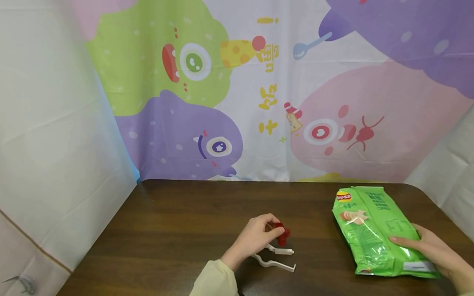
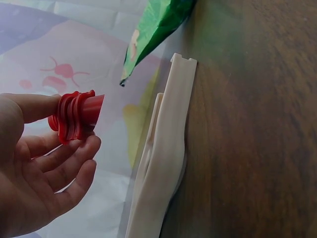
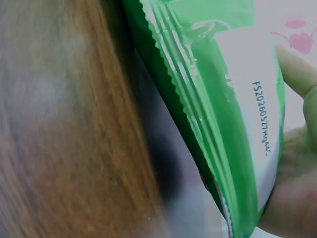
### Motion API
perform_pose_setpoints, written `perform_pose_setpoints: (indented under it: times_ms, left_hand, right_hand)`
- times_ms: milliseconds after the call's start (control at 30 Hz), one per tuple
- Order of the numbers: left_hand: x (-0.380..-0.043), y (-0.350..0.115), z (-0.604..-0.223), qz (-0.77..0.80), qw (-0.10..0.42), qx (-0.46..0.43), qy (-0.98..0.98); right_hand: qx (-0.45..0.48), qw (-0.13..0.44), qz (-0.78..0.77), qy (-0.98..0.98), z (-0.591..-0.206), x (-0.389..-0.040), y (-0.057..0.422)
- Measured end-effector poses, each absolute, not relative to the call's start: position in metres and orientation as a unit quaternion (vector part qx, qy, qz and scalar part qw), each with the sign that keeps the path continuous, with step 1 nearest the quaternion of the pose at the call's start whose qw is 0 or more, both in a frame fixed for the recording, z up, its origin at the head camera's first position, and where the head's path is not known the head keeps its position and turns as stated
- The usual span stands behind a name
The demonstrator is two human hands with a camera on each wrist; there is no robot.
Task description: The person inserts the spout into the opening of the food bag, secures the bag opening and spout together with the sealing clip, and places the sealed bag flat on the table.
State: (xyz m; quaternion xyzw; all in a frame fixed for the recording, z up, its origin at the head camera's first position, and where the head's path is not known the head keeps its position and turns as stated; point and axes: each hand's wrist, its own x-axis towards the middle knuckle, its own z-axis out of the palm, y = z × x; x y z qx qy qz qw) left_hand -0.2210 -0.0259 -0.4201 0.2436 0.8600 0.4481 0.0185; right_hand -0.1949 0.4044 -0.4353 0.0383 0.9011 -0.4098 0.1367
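My left hand (image 1: 255, 234) pinches a small red plastic piece (image 1: 282, 235) between thumb and fingers. In the left wrist view the red piece (image 2: 74, 116) shows a wavy ridged collar and a short tube. Just below that hand lies a white plastic bag clip (image 1: 275, 264), its two arms spread apart and their left ends hidden by the hand and wrist. On the right, my right hand (image 1: 431, 246) grips a green bag of chips (image 1: 381, 234) by its near right side, the thumb on top. Up close, the right wrist view shows the bag's crimped edge and a white printed label (image 3: 250, 99).
The dark wooden table (image 1: 177, 234) runs back to a hanging cloth (image 1: 259, 160) printed with cartoon monsters. White sheets (image 1: 66, 123) hang at the left and right sides.
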Motion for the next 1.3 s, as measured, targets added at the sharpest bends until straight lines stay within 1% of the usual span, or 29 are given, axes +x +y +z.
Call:
perform_pose_setpoints:
  times_ms: [167, 400, 733, 1033, 1300]
  left_hand:
    - [-0.221, -0.026, -0.420, 0.449, 0.019, 0.243, 0.860]
    - [-0.220, -0.026, -0.420, 0.449, 0.021, 0.242, 0.860]
    - [-0.219, -0.026, -0.420, 0.446, 0.022, 0.243, 0.861]
    - [-0.220, -0.026, -0.419, 0.446, 0.020, 0.243, 0.861]
    - [-0.220, -0.026, -0.419, 0.448, 0.020, 0.242, 0.861]
  right_hand:
    - [0.029, 0.126, -0.421, 0.898, -0.437, -0.193, 0.403]
    - [0.030, 0.156, -0.428, 0.889, -0.433, -0.193, 0.398]
    - [0.015, 0.143, -0.408, 0.902, -0.432, -0.192, 0.385]
    - [-0.018, 0.145, -0.502, 0.853, -0.430, -0.189, 0.367]
    - [-0.045, 0.148, -0.523, 0.838, -0.427, -0.185, 0.357]
